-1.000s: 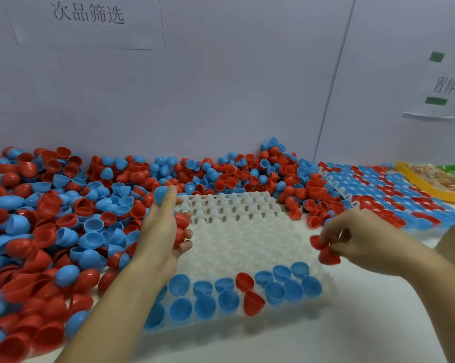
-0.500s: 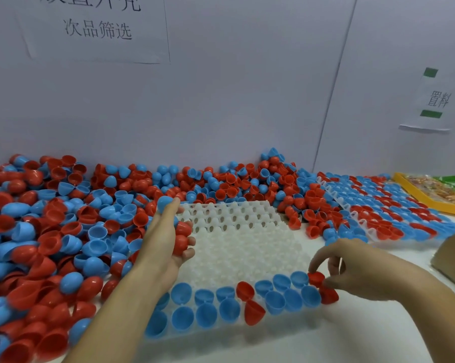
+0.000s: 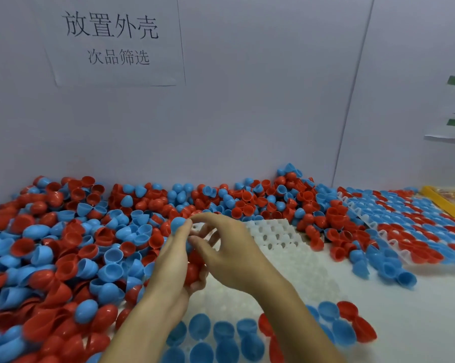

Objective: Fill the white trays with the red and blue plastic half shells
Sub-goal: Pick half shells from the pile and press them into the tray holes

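**Over the white tray: two hands and a stack of shells**

On the left of the table lies a big pile of red and blue half shells, all the way back to the wall. A paper sign hangs on that wall.

Next comes the left hand. Its fingers curl round a stack of red half shells, and a blue half shell sits at its fingertips. The right hand is just beside it, touching. Its fingers are bent and reach in at the stack, but what they pinch is hidden.

Both hands are over the white tray. Most of its cups hold nothing. Blue shells and a few red shells fill its near rows.

Far right lies a full tray of red and blue shells, and a yellow tray behind it.
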`<state>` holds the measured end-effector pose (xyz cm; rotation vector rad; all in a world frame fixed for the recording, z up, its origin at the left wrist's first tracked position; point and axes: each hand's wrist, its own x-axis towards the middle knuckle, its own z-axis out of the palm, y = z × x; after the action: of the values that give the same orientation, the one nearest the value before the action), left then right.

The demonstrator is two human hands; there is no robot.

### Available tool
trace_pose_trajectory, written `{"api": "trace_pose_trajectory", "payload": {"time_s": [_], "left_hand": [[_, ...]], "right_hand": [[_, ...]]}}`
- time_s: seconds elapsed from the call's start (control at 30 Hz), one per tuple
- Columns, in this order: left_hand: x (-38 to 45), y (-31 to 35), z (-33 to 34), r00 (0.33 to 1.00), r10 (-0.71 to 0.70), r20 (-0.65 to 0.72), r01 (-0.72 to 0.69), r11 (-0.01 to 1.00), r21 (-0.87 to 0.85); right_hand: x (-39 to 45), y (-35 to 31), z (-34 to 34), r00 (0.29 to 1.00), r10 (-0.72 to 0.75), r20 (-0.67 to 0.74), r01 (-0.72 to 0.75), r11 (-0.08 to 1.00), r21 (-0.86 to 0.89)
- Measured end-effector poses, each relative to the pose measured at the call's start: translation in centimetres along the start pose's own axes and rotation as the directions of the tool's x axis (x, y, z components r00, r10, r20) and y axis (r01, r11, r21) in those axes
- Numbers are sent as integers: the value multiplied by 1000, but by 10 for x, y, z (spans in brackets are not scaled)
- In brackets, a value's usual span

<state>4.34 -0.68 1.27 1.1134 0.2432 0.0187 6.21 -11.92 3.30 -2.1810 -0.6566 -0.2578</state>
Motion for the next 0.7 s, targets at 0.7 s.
{"api": "trace_pose_trajectory", "payload": {"time_s": [0.7], "left_hand": [[-5,8,-2,943,-86,321,44,990,134]], "right_hand": [[-6,34,-24,974,130,-183,-47,915,400]]}}
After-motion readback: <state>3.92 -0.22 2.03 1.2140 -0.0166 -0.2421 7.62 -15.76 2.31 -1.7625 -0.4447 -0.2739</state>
